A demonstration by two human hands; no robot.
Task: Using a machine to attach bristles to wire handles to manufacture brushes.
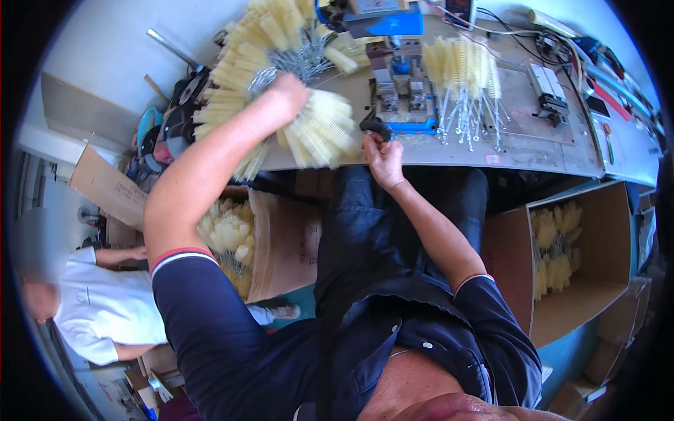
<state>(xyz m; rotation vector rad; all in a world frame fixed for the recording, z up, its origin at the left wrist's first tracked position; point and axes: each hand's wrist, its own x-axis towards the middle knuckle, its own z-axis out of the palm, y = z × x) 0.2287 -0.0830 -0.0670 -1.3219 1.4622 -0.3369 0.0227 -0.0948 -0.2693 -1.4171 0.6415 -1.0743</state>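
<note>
My left hand (286, 95) is closed over the wire stems of a bundle of pale yellow bristle brushes (319, 130), at the left of the bench. The bundle fans out below and to the right of the hand and is slightly blurred; my fingertips are hidden. More such brushes with wire stems (302, 56) lie heaped behind and to the left. My right hand (385, 160) grips a black lever handle (377, 128) at the front of a small metal bench press (404, 88) with a blue base. Nothing in the press jaws can be made out.
Brushes with looped wire ends (467, 84) lie right of the press. A metal slide fixture (547, 91) and cables stand farther right. Open cartons of brushes sit below the bench, left (274, 245) and right (597, 259). Another person (105, 302) in white is at the left.
</note>
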